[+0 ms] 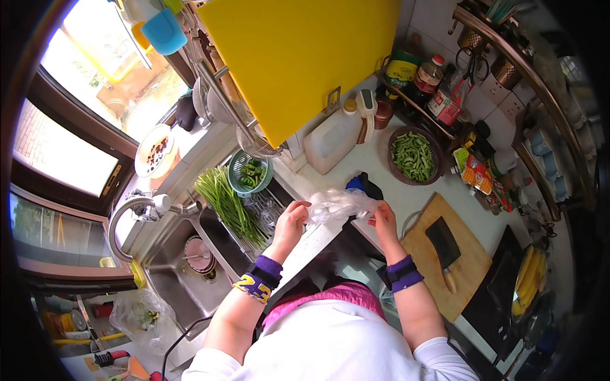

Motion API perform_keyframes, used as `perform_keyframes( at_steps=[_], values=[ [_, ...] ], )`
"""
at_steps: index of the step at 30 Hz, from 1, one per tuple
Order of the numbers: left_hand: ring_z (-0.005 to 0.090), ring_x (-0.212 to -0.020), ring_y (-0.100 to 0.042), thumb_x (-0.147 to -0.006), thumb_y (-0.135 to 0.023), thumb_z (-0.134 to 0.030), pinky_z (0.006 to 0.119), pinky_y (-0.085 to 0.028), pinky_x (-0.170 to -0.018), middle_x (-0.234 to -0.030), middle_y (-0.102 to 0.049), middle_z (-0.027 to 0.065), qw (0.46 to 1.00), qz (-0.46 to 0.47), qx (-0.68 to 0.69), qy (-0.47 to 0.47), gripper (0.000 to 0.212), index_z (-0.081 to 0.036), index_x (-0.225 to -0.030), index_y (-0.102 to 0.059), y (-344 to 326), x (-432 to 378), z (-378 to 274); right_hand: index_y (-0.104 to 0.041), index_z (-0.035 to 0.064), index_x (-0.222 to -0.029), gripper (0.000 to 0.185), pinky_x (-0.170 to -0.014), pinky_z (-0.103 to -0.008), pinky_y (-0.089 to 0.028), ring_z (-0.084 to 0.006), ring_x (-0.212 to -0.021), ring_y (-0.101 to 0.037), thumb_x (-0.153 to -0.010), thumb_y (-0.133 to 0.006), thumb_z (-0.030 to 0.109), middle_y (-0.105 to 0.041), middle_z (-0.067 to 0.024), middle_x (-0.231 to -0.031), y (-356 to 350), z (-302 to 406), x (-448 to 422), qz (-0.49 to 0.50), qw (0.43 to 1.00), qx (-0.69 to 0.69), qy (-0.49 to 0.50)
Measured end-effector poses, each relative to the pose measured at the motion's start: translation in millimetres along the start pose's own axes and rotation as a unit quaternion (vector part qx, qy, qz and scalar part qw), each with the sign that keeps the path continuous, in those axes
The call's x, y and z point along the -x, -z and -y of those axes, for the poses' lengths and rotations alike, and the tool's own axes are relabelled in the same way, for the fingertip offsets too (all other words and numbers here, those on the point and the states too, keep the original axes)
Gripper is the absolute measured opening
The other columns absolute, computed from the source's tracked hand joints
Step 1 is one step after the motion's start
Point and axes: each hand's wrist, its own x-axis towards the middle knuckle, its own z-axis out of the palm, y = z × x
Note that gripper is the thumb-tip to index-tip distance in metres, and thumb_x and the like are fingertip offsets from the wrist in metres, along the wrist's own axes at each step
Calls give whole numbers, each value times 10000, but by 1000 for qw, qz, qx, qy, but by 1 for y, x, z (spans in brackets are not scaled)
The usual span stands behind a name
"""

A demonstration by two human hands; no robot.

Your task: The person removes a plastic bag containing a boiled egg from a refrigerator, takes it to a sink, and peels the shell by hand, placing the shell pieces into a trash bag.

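Note:
Between my two hands a crumpled clear plastic bag (339, 205) is stretched above the counter's front edge. My left hand (291, 225) pinches its left end, and my right hand (385, 223) grips the right end. Whether anything is inside the bag cannot be made out. Just behind it lies a blue and black item (364, 185), partly covered by the plastic. To the left, long green stalks (233, 205) rest on a rack over the sink, beside a teal colander (243, 190) with green peppers (252, 172).
A cleaver (443, 243) lies on a wooden cutting board (429, 281) at right. Cut green beans fill a brown basket (393, 166). A white jug (331, 138) stands under the yellow cabinet door (305, 62). The steel sink (167, 266) holds dishes (198, 253).

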Motion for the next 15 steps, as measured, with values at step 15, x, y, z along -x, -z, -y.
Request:
perform_keyframes(
  at_steps=[15],
  values=[
    [279,-811,-568,-682,-497,77,330,-458,-704,-833,-609,72,985,106,84,-103,126,-42,-653,-471,-6,-18,4,-586,117,-854,119,-919,-467,-348,-243,-714,-600,-838,-522,217,-609,-74,-695,-41,40,15,194,727,550,362]
  ],
)
